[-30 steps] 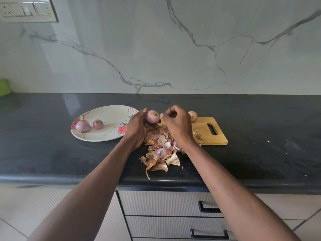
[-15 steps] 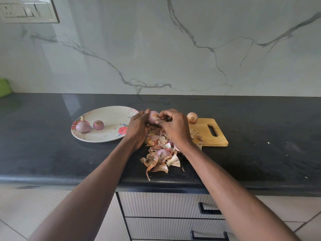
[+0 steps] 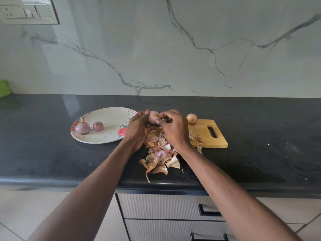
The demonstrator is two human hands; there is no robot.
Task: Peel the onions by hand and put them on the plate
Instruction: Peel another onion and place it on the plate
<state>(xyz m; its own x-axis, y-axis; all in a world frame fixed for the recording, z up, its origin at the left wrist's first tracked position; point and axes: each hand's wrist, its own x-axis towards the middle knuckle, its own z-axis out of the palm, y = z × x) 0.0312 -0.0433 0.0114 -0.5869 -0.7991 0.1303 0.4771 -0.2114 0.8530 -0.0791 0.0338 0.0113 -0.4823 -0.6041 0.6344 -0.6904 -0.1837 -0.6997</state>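
Onion (image 3: 153, 117) in hand above the skin pile, peeling in progress.

Nearest the counter edge lies the heap of shed skins (image 3: 160, 159). Above it the left hand (image 3: 138, 129) cups the onion with curled fingers; the right hand (image 3: 173, 127) pinches at its root end. Advised: hold the bulb steady and strip toward the tip. Beyond, two peeled onions (image 3: 98, 126) rest on the plate (image 3: 111, 136); one unpeeled onion (image 3: 191, 119) sits on the cutting board (image 3: 208, 136).

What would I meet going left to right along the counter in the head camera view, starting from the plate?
plate → larger peeled onion → smaller peeled onion → left hand → onion being peeled → right hand → unpeeled onion → cutting board
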